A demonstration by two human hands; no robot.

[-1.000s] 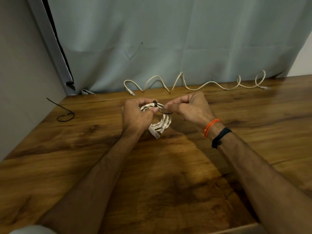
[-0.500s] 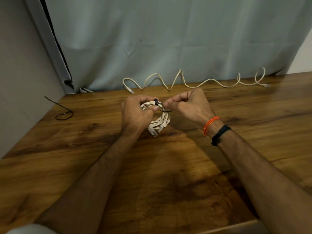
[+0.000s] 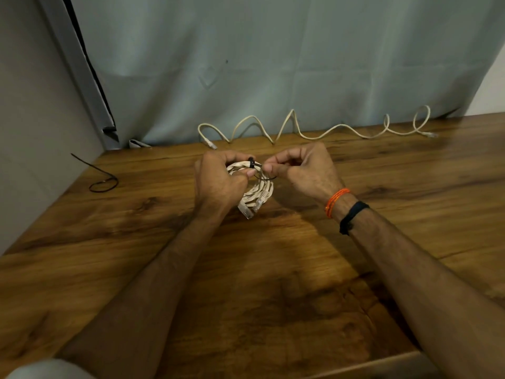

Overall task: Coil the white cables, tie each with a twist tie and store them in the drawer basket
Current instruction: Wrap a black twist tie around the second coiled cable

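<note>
A coiled white cable is held just above the wooden table, its two clear plugs hanging at the bottom. My left hand grips the coil's left side. A black twist tie is wrapped round the top of the coil, and my right hand pinches its loose end beside the coil. A second white cable lies uncoiled in wavy loops along the back of the table by the curtain. The drawer basket is not in view.
Another black twist tie lies on the table at the far left near the wall. A grey-blue curtain hangs behind the table. The table's front edge shows at lower right.
Both hands have stayed on the coil and tie with only small finger movements. The view has shifted slightly.
</note>
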